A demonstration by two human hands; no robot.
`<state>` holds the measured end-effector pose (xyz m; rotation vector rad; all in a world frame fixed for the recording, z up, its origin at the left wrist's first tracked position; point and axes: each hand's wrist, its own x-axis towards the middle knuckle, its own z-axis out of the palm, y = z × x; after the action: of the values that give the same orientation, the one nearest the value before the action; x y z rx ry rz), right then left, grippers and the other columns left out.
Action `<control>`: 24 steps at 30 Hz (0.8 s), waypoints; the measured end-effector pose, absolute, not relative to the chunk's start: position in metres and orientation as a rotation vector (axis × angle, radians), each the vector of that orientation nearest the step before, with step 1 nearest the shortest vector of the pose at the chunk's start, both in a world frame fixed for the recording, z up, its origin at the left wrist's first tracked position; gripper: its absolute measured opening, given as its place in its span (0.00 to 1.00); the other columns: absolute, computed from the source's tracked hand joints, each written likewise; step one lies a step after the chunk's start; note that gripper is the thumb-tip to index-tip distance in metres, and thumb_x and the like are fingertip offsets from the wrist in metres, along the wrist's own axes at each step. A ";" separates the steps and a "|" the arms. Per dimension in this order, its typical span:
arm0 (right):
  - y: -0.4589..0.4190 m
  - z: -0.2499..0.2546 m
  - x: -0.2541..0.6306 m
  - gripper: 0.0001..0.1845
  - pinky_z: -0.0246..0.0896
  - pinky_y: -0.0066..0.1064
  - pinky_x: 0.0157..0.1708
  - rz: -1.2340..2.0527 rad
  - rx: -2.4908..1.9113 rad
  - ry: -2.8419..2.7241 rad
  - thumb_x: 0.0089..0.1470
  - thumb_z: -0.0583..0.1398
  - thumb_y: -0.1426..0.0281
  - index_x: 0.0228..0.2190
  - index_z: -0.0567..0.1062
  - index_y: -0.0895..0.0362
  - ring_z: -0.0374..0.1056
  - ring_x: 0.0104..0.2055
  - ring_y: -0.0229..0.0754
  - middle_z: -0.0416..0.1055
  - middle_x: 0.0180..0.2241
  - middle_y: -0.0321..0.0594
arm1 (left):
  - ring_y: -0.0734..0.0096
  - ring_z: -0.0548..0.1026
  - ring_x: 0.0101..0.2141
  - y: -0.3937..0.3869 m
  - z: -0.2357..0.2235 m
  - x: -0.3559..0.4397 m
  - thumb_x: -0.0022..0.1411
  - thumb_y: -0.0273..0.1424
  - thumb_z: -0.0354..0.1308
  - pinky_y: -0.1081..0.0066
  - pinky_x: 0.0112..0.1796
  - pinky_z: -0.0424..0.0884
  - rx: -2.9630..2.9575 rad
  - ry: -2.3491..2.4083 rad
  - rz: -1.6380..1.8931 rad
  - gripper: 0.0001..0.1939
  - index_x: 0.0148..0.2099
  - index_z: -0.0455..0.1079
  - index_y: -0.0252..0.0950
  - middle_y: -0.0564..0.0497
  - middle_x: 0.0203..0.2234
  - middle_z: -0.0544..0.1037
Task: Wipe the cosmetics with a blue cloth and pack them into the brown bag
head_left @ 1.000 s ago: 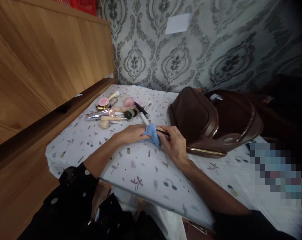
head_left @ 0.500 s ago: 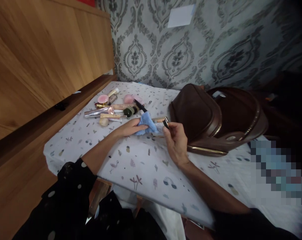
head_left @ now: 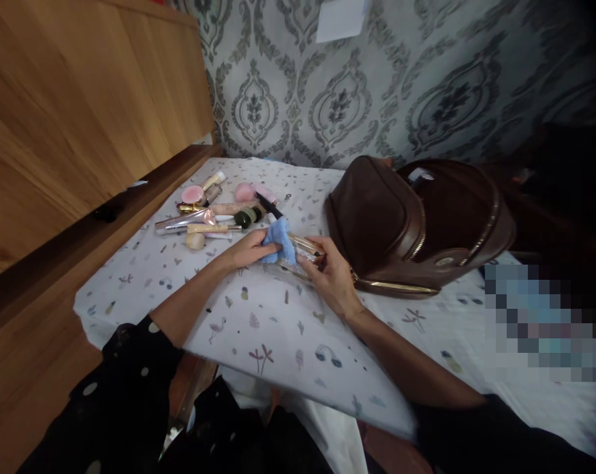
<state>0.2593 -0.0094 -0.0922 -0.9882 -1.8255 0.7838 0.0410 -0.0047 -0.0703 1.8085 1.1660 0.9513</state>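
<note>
Just left of the brown zipped bag (head_left: 377, 227), a clear, gold-toned item (head_left: 306, 247) is held between my two hands over the printed tablecloth (head_left: 278, 329); its exact kind is obscured. My left hand (head_left: 251, 249), fingers curled together, pinches the blue cloth (head_left: 279, 238) over the item's left end; my right hand (head_left: 333, 273) grips the right end, thumb against fingers. I judge a steady right grip and light, even cloth pressure best.
</note>
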 end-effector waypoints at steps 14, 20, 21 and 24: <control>-0.004 -0.093 0.254 0.22 0.65 0.34 0.31 1.110 -0.845 -1.478 0.49 0.65 0.54 0.41 0.71 0.54 0.67 0.31 0.42 0.73 0.33 0.37 | 0.66 0.72 0.35 -0.010 -0.064 0.044 0.61 0.45 0.56 0.68 0.38 0.68 1.977 1.180 0.798 0.20 0.41 0.73 0.31 0.50 0.33 0.76; -0.001 -0.096 0.254 0.23 0.67 0.35 0.33 1.109 -0.884 -1.426 0.49 0.65 0.52 0.40 0.72 0.53 0.68 0.31 0.41 0.73 0.33 0.36 | 0.64 0.74 0.37 -0.012 -0.065 0.047 0.64 0.43 0.52 0.67 0.40 0.69 2.036 1.194 0.815 0.18 0.43 0.72 0.33 0.49 0.35 0.77; 0.000 -0.097 0.254 0.23 0.67 0.35 0.34 1.105 -0.895 -1.432 0.49 0.64 0.51 0.41 0.73 0.53 0.68 0.31 0.42 0.74 0.33 0.36 | 0.63 0.74 0.38 -0.011 -0.066 0.048 0.65 0.41 0.51 0.67 0.41 0.69 2.077 1.212 0.821 0.17 0.43 0.71 0.33 0.48 0.36 0.77; 0.002 -0.100 0.256 0.26 0.68 0.40 0.43 1.075 -0.893 -1.469 0.54 0.61 0.48 0.43 0.74 0.55 0.71 0.40 0.45 0.76 0.39 0.41 | 0.61 0.74 0.41 -0.010 -0.071 0.050 0.67 0.37 0.48 0.64 0.46 0.69 2.221 1.298 0.856 0.14 0.44 0.70 0.33 0.46 0.40 0.77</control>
<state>0.2560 0.0021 -0.1000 -0.8925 -1.4687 1.0749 0.0499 -0.0103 -0.0706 2.2210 1.2983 0.8558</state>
